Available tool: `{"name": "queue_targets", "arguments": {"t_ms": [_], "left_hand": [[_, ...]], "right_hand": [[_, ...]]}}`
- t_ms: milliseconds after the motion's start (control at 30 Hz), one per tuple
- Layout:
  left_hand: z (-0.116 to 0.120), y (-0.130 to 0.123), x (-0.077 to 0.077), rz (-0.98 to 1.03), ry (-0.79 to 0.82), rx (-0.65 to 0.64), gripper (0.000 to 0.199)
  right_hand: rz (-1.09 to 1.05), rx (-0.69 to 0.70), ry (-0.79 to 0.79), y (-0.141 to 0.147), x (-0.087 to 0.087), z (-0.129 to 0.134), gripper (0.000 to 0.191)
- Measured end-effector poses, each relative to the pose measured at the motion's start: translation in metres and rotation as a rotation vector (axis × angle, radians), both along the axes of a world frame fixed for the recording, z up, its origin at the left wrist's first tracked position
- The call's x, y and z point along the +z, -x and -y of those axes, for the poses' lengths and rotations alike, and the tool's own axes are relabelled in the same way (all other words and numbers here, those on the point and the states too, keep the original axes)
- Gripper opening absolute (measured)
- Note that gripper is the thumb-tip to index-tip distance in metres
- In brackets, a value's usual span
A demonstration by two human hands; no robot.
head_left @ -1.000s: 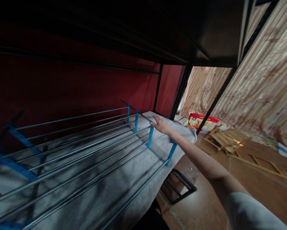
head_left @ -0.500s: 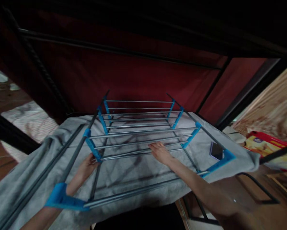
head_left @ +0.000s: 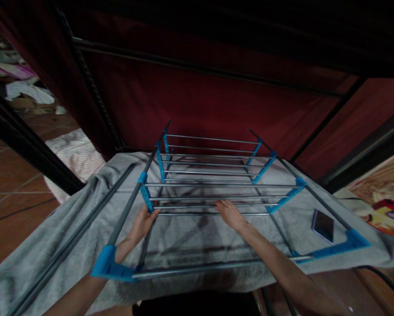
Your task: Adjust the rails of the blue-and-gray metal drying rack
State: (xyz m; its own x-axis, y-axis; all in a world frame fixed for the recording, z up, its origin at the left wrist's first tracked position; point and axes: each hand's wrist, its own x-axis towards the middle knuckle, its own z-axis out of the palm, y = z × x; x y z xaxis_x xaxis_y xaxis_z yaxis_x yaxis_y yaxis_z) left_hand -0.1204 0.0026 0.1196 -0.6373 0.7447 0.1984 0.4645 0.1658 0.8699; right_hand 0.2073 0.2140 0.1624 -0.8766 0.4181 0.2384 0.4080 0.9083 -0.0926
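A shoe rack of thin metal rods (head_left: 223,185) and blue plastic brackets (head_left: 285,197) lies on its side poles on a grey blanket (head_left: 197,241). My left hand (head_left: 144,226) is closed at the lower end of the near left bracket (head_left: 146,193), thumb and fingers by the rod ends. On the lower rods of the same tier rests my right hand (head_left: 229,214), fingers curled over a rod; the fingertips are partly hidden. Closest to me, a blue corner piece (head_left: 109,265) joins a long side pole (head_left: 127,215) and a crosswise tube (head_left: 203,267).
A phone (head_left: 323,226) lies on the blanket inside the right pole. Loose long tubes (head_left: 84,226) lie to the left. Dark frame bars and a red cloth wall (head_left: 200,105) stand behind. At the right is a red and yellow package (head_left: 389,215).
The view has turned left, so the rack and phone appear farther right. My left hand has shifted its hold at the bracket's lower end. My right hand stays on the rods.
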Motion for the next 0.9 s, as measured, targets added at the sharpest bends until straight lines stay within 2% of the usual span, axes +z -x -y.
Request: {"name": "queue_targets", "arguments": {"t_ms": [233,500,633,900], "left_hand": [[0.0,0.002,-0.002,0.008,0.048,-0.011,0.056],[-0.001,-0.008,0.012,0.007,0.115,0.039,0.044],[-0.002,-0.012,0.017,0.008,0.129,0.057,0.041],[-0.002,-0.016,0.03,-0.006,0.141,0.057,0.042]], "right_hand": [[0.004,-0.003,0.057,-0.001,0.004,0.001,0.025],[0.02,-0.035,0.076,0.001,0.008,0.002,0.029],[0.044,-0.007,0.093,0.001,0.01,0.002,0.029],[-0.02,0.007,0.057,0.002,0.005,-0.001,0.029]]}}
